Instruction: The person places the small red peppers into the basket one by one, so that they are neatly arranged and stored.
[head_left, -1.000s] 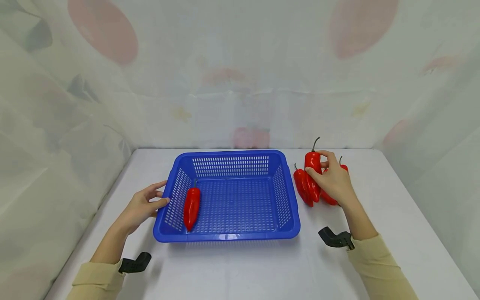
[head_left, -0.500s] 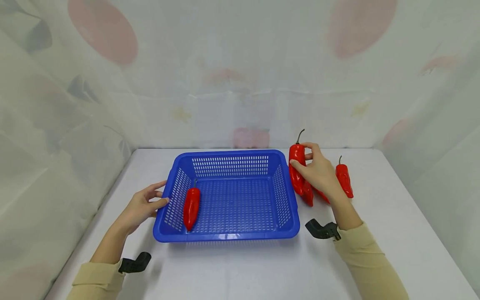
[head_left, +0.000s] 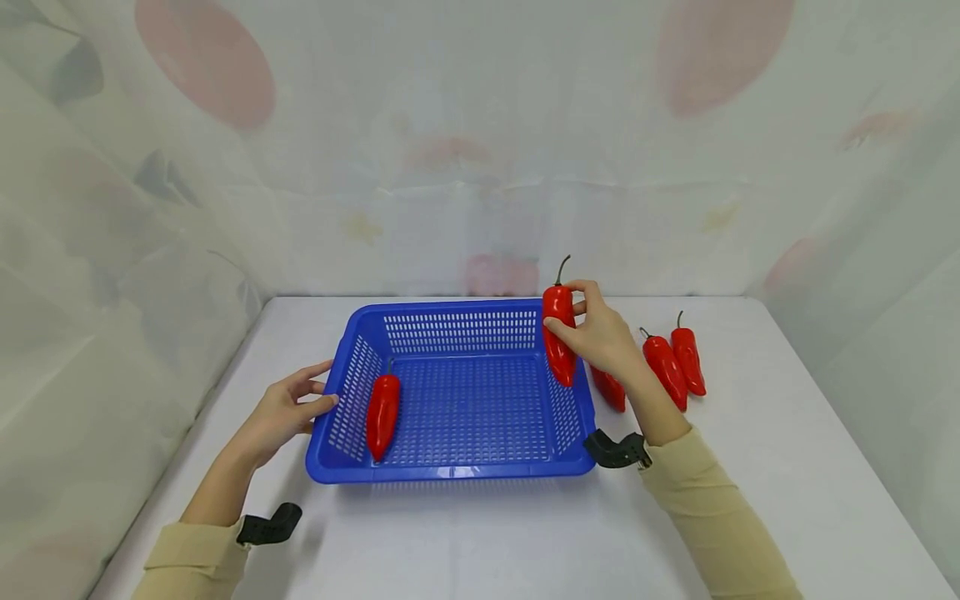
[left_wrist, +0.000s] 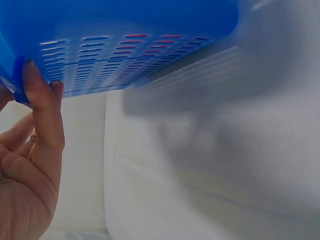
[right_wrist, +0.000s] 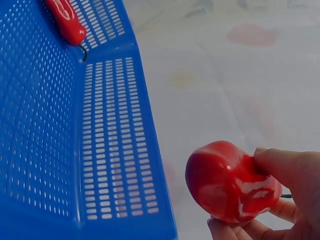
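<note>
A blue plastic basket (head_left: 465,472) with slotted walls stands mid-table in the head view. My left hand (head_left: 287,408) grips its left rim, thumb and fingers on either side; the left wrist view shows fingers (left_wrist: 42,100) at the basket's edge. Between the thumb and fingers of my right hand (head_left: 600,329), a red chili pepper (head_left: 558,337) is pinched, stem up, over the basket's right wall. In the right wrist view that held pepper (right_wrist: 227,182) points its tip towards the camera. Another red pepper (head_left: 383,417) lies inside the basket on the left.
Right of the basket, a red pepper (head_left: 609,389) lies partly hidden behind my right hand. Two more peppers, one nearer (head_left: 665,371) and one farther right (head_left: 688,360), lie side by side on the white table (head_left: 787,467). Pale printed sheeting (head_left: 450,150) hangs behind and at both sides.
My right hand has lifted the held pepper from the group on the right and carried it left to the basket's right wall. The left hand and basket have stayed put.
</note>
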